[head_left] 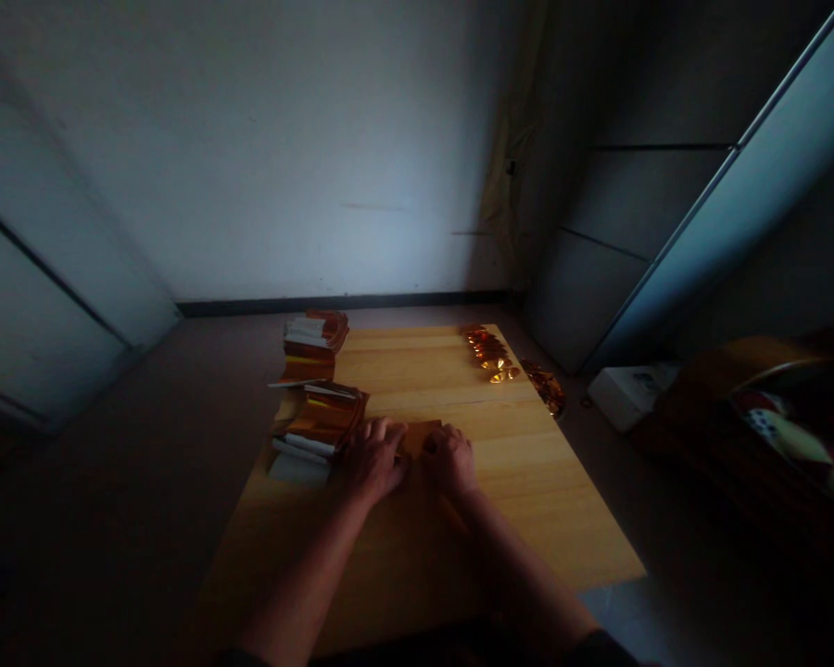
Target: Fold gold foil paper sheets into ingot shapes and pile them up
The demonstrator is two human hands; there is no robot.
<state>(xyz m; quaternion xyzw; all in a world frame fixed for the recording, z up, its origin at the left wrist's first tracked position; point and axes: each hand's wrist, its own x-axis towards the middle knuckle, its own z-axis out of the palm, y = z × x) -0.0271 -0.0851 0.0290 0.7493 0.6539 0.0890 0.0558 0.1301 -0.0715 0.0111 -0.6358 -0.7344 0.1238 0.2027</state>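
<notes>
A small sheet of gold foil paper (423,432) lies on the wooden table between my two hands, partly covered by them. My left hand (376,456) holds its left side, with the fingers bent and the thumb pointing right. On the right side, my right hand (451,457) is curled with its fingertips pressed together on the paper. Shadow hides the sheet's lower part. Just left of my left hand is a stack of gold foil paper (325,419) with pale edges. Behind it sits another foil stack (309,363).
A row of folded shiny gold foil pieces (490,352) stands at the table's far right corner. More foil pieces (546,387) lie beyond the right edge, below the tabletop (528,482). A white box (629,396) rests on the floor at right. The wall is behind the table.
</notes>
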